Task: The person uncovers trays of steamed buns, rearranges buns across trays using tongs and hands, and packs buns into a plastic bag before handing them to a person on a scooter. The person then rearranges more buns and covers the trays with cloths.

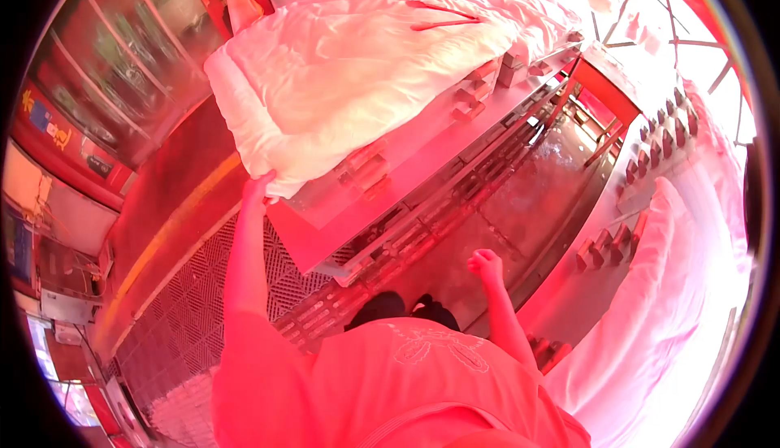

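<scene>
A thick pale quilt [349,66] is spread over a long table [341,229] and covers much of its top. At the quilt's near left corner, my left hand [262,186] grips the edge of the cloth with bent fingers. My right hand [485,263] hangs over the walkway, curled into a fist, apart from everything. Several block-like pieces [469,100] stand on the table along the quilt's edge, and others lie partly under it. A thin forked stick or cord [443,19] rests on top of the quilt.
To the right, a second table [585,285] carries rows of dark blocks [662,139] and a pushed-back pale cloth [642,310]. A red stool or small table [605,90] stands at the walkway's far end. A glass-fronted cabinet [114,66] is on the left.
</scene>
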`<state>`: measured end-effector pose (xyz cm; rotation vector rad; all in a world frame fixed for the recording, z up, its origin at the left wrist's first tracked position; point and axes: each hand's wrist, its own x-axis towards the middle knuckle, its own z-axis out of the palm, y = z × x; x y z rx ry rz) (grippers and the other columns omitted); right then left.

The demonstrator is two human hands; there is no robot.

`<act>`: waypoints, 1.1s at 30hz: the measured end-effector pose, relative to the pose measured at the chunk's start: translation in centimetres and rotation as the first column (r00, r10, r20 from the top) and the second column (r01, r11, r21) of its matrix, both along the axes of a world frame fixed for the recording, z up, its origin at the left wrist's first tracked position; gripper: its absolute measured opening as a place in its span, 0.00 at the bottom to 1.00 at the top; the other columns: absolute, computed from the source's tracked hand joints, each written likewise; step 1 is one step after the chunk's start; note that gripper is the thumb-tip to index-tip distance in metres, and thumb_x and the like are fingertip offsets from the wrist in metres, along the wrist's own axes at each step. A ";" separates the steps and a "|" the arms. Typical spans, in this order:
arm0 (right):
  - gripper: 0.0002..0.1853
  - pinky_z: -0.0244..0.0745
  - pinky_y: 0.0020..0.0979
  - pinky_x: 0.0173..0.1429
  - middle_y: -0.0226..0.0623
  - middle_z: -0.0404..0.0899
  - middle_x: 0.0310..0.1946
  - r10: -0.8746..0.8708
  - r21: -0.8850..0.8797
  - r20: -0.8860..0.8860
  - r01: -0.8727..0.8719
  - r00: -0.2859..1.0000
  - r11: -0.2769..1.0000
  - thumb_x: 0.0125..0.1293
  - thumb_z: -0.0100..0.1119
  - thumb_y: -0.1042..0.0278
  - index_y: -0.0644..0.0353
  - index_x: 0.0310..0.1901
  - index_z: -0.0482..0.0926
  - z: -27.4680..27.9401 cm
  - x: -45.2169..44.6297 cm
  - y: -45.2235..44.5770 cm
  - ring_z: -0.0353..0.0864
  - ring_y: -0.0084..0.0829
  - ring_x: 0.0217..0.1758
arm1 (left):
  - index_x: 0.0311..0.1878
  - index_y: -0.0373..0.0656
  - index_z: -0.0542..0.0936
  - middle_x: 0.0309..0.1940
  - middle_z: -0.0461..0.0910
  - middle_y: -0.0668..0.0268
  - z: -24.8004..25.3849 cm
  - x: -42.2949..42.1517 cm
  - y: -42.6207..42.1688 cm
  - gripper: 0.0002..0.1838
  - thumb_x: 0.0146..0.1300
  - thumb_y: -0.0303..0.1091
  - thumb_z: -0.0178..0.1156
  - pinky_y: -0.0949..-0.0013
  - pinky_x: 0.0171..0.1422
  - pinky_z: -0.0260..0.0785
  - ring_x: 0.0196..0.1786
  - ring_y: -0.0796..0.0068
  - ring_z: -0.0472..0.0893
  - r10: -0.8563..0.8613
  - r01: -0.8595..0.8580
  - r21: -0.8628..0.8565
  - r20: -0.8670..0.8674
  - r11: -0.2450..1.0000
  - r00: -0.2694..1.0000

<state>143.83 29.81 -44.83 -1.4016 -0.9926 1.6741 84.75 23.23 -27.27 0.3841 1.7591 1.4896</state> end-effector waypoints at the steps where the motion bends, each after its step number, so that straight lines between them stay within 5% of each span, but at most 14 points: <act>1: 0.08 0.77 0.25 0.32 0.38 0.82 0.30 -0.036 -0.016 0.020 0.036 0.999 0.999 0.68 0.58 0.68 0.63 0.43 0.78 0.9 1.5 2.8 0.80 0.25 0.26 | 0.49 0.43 0.78 0.36 0.82 0.64 0.4 -1.3 0.8 0.17 0.58 0.37 0.68 0.69 0.30 0.75 0.35 0.69 0.82 -0.065 0.065 0.021 0.006 0.998 0.998; 5: 0.08 0.76 0.24 0.31 0.36 0.82 0.29 -0.079 -0.054 0.034 0.081 0.996 0.995 0.68 0.58 0.68 0.62 0.43 0.78 2.6 5.8 13.7 0.79 0.24 0.25 | 0.56 0.42 0.76 0.45 0.81 0.60 9.1 -4.4 10.1 0.20 0.60 0.33 0.64 0.60 0.35 0.77 0.47 0.62 0.82 0.173 -0.199 0.543 0.099 0.815 0.980; 7: 0.08 0.76 0.24 0.31 0.36 0.81 0.29 -0.114 -0.056 0.032 0.116 0.993 0.992 0.68 0.59 0.68 0.62 0.44 0.78 2.5 7.2 18.3 0.79 0.24 0.25 | 0.61 0.43 0.74 0.47 0.80 0.59 11.3 -10.7 18.5 0.22 0.63 0.35 0.60 0.61 0.41 0.80 0.47 0.61 0.81 0.115 -0.032 0.703 -0.071 0.711 0.991; 8: 0.08 0.76 0.24 0.31 0.36 0.81 0.28 -0.132 -0.059 0.032 0.134 0.991 0.989 0.68 0.59 0.68 0.62 0.44 0.78 2.1 7.6 20.3 0.79 0.24 0.25 | 0.58 0.41 0.76 0.48 0.79 0.60 15.6 -6.9 23.5 0.20 0.64 0.35 0.58 0.61 0.38 0.80 0.45 0.63 0.80 0.260 0.019 0.596 -0.379 0.802 0.888; 9: 0.08 0.76 0.24 0.31 0.36 0.81 0.28 -0.166 -0.093 0.043 0.169 0.985 0.981 0.68 0.59 0.68 0.62 0.44 0.78 1.7 8.3 21.7 0.79 0.25 0.25 | 0.51 0.45 0.81 0.34 0.80 0.60 18.8 -5.3 29.8 0.13 0.66 0.33 0.55 0.66 0.21 0.72 0.27 0.68 0.80 0.343 -0.168 0.706 -0.113 0.688 0.933; 11: 0.08 0.77 0.25 0.30 0.36 0.81 0.29 -0.222 -0.124 0.053 0.227 0.974 0.966 0.68 0.59 0.68 0.62 0.45 0.78 -0.3 9.9 26.2 0.79 0.25 0.25 | 0.53 0.43 0.78 0.26 0.79 0.59 23.8 2.8 40.1 0.18 0.60 0.36 0.62 0.69 0.13 0.65 0.14 0.69 0.74 0.424 -0.132 0.574 -0.412 0.809 0.807; 12: 0.09 0.77 0.25 0.30 0.37 0.81 0.29 -0.223 -0.137 0.029 0.225 0.974 0.965 0.67 0.59 0.69 0.63 0.45 0.78 -1.3 10.9 27.3 0.79 0.26 0.26 | 0.54 0.42 0.75 0.23 0.79 0.58 25.7 7.0 44.9 0.24 0.54 0.37 0.68 0.69 0.10 0.65 0.09 0.68 0.73 0.376 -0.134 0.602 -0.297 0.787 0.878; 16: 0.09 0.76 0.26 0.30 0.40 0.81 0.30 -0.261 -0.166 0.014 0.259 0.965 0.951 0.67 0.60 0.69 0.65 0.44 0.77 -2.4 15.5 32.1 0.79 0.29 0.27 | 0.42 0.41 0.77 0.26 0.77 0.64 25.4 16.4 64.2 0.15 0.53 0.33 0.68 0.67 0.19 0.67 0.19 0.71 0.75 0.218 0.108 0.696 -0.363 0.710 0.906; 19: 0.09 0.74 0.27 0.27 0.41 0.80 0.30 -0.282 -0.301 -0.040 0.257 0.959 0.918 0.66 0.60 0.69 0.64 0.44 0.77 -4.5 21.0 35.0 0.78 0.30 0.25 | 0.36 0.43 0.80 0.29 0.77 0.71 21.3 22.5 74.0 0.06 0.55 0.25 0.65 0.72 0.39 0.72 0.37 0.78 0.78 0.073 0.394 0.612 -0.596 0.685 0.800; 21: 0.10 0.72 0.28 0.25 0.41 0.80 0.30 -0.272 -0.388 -0.023 0.242 0.962 0.889 0.66 0.60 0.69 0.64 0.45 0.76 -5.6 23.5 39.5 0.77 0.30 0.24 | 0.46 0.36 0.79 0.31 0.80 0.67 17.3 22.9 77.8 0.22 0.49 0.35 0.70 0.70 0.35 0.73 0.34 0.74 0.80 -0.034 0.550 0.506 -0.714 0.665 0.699; 26: 0.11 0.66 0.28 0.18 0.40 0.76 0.25 -0.182 -0.436 0.121 0.217 0.976 0.873 0.67 0.59 0.71 0.67 0.46 0.73 -7.5 31.8 51.7 0.74 0.29 0.19 | 0.50 0.29 0.75 0.39 0.80 0.59 13.2 26.5 77.8 0.26 0.56 0.40 0.68 0.66 0.46 0.75 0.42 0.71 0.81 -0.570 0.680 0.018 -0.530 0.733 0.628; 29: 0.11 0.74 0.28 0.26 0.38 0.81 0.30 -0.104 -0.326 0.151 0.149 0.983 0.933 0.67 0.59 0.66 0.62 0.47 0.74 -4.1 36.0 64.0 0.80 0.28 0.25 | 0.52 0.26 0.73 0.44 0.80 0.55 11.7 28.7 79.1 0.29 0.60 0.43 0.67 0.64 0.52 0.77 0.47 0.69 0.82 -0.567 0.555 -0.168 -0.432 0.815 0.701; 30: 0.11 0.75 0.28 0.28 0.36 0.82 0.31 -0.118 -0.326 0.116 0.150 0.986 0.933 0.67 0.59 0.65 0.61 0.46 0.75 -2.9 37.2 68.4 0.80 0.28 0.26 | 0.51 0.29 0.74 0.45 0.79 0.54 9.3 27.8 80.0 0.27 0.59 0.43 0.68 0.64 0.54 0.74 0.51 0.67 0.80 -0.326 0.251 -0.221 -0.777 0.942 0.539; 33: 0.12 0.77 0.29 0.30 0.35 0.82 0.31 -0.036 -0.252 0.100 0.060 0.994 0.966 0.68 0.59 0.63 0.60 0.47 0.75 0.1 39.0 81.5 0.81 0.27 0.28 | 0.53 0.35 0.74 0.44 0.78 0.55 14.4 35.8 79.5 0.23 0.59 0.39 0.67 0.63 0.51 0.72 0.47 0.63 0.79 -0.288 0.121 -0.266 -0.931 0.956 0.224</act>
